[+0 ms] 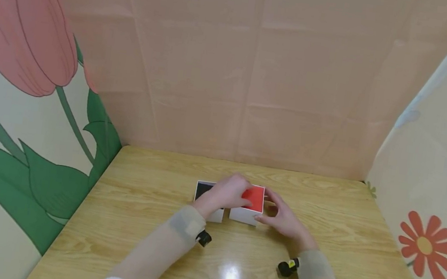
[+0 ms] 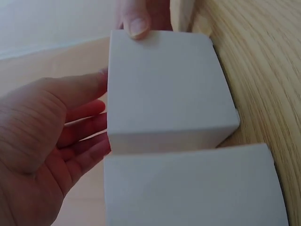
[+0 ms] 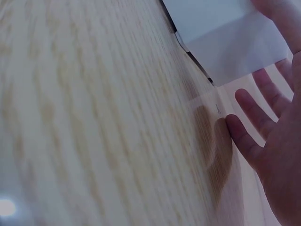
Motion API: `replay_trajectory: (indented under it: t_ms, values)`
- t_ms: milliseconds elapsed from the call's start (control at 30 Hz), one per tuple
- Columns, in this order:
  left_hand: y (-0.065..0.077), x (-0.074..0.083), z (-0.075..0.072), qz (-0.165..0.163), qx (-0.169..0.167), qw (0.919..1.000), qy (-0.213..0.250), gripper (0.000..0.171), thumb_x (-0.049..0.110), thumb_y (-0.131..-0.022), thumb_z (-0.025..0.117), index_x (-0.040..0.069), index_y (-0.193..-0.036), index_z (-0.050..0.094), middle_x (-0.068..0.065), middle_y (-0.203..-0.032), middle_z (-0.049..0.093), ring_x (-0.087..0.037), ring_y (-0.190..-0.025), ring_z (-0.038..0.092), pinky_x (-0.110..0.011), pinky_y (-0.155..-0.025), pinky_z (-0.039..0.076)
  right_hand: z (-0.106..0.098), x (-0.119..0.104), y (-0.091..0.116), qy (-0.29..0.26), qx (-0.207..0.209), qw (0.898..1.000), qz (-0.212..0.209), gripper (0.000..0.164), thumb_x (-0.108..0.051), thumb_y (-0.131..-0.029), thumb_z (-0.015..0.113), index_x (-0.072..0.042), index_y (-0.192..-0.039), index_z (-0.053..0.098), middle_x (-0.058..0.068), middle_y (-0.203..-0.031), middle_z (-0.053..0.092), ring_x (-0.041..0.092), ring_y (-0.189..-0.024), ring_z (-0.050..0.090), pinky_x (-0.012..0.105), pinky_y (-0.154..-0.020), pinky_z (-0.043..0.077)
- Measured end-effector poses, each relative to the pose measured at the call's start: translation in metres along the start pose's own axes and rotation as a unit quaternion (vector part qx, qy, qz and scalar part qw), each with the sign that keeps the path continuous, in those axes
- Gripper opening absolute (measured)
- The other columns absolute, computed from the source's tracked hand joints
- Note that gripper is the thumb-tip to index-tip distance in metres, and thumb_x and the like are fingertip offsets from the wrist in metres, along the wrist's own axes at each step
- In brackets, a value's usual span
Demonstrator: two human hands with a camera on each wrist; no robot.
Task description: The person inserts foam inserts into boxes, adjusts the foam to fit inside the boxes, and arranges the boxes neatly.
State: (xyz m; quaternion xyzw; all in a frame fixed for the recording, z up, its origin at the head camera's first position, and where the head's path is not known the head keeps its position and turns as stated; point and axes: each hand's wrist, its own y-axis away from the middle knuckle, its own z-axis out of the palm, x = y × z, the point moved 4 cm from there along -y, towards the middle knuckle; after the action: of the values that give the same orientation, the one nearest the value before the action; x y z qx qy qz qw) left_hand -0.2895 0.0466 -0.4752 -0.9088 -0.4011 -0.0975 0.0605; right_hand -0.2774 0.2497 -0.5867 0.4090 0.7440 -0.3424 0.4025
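Observation:
Two white boxes stand side by side on the table. The right box (image 1: 245, 215) has a red face (image 1: 255, 199) inside its white rim; whether that is a lid or an inner surface cannot be told. The left box (image 1: 217, 215) shows black within its rim, partly covered by my left forearm. My left hand (image 1: 230, 192) reaches across the left box, its fingers at the red face. In the left wrist view the thumb tip dips behind the rim. My right hand (image 1: 285, 219) holds the right box at its right side, thumb (image 2: 137, 26) on the front wall, some fingers behind.
A wood-grain table (image 1: 142, 242) lies beneath both boxes. Behind it hangs a plain pinkish cloth (image 1: 254, 68). Flower-printed panels stand at the left (image 1: 22, 28) and right (image 1: 438, 153). A small black camera sits on each wrist.

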Motion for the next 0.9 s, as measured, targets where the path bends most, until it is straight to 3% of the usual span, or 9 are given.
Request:
replay_trajectory:
  t_ms: [200,567,900]
  values:
    - [-0.009,0.008,0.006,0.016,0.010,0.9998,-0.006,0.046,0.042,-0.094,0.085,0.016,-0.130,0.077,0.002,-0.118,0.071,-0.010,-0.094,0.059,-0.020,-0.075,0.050,0.000,-0.004,0.001,-0.002,-0.007,1.000,-0.001,0.098,-0.024,-0.093,0.087,-0.011,-0.170,0.027,0.016,-0.158,0.047,0.047,-0.141,0.048,0.067,-0.115,0.040]
    - [-0.012,0.017,0.005,0.026,0.004,0.9989,-0.039,0.042,0.045,-0.096,0.081,0.018,-0.128,0.077,0.000,-0.120,0.064,-0.012,-0.098,0.056,-0.020,-0.077,0.051,0.001,-0.002,0.002,-0.032,-0.002,0.999,0.003,0.101,-0.016,-0.091,0.089,-0.011,-0.170,0.027,0.020,-0.154,0.049,0.046,-0.133,0.055,0.064,-0.108,0.047]
    - [-0.014,0.018,0.008,0.009,-0.011,0.9993,-0.033,0.045,0.045,-0.097,0.079,0.019,-0.133,0.075,0.001,-0.124,0.061,-0.013,-0.104,0.053,-0.021,-0.077,0.050,0.001,-0.003,0.003,-0.030,-0.006,0.999,0.007,0.100,-0.018,-0.092,0.088,-0.013,-0.171,0.026,0.021,-0.155,0.048,0.047,-0.135,0.054,0.066,-0.109,0.046]
